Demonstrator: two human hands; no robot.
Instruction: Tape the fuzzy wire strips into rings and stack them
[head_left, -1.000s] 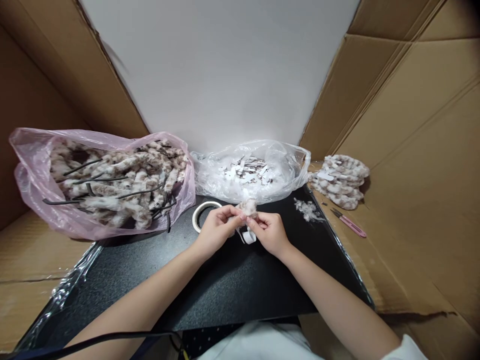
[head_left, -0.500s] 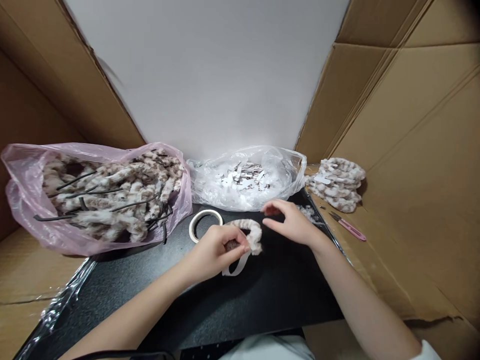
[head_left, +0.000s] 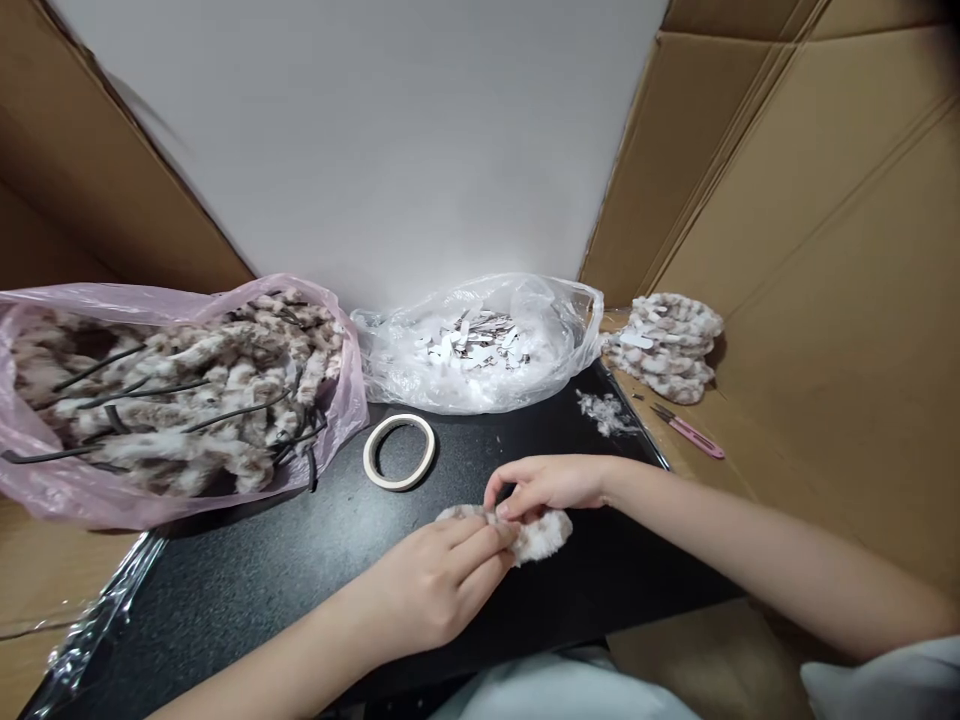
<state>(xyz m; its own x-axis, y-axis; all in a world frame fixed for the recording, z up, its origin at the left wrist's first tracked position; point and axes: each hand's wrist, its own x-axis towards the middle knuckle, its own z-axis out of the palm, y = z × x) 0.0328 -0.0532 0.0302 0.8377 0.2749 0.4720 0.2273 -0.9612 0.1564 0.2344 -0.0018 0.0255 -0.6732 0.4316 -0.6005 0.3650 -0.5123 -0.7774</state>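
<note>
Near the front middle of the black table, my left hand has its fingers closed on a pale, brown-flecked fluffy piece. My right hand pinches at the same piece from above, its fingertips touching or almost touching those of my left hand. Part of the fluffy piece sticks out to the right beneath my right fingers, and part shows behind my left ones. The middle of it is hidden by my fingers. A cream tape roll lies flat behind my hands.
A pink bag of fluffy strips with dark cords lies left. Behind the tape is a clear bag of white tags. Fluff sits at the table's right edge, beside pink-handled snips and a bundle of fluffy loops on cardboard.
My right hand has come down and left onto the fluffy piece. Both hands now meet on it, lower in view. The white strip that hung below my left hand no longer shows. The view has shifted slightly.
</note>
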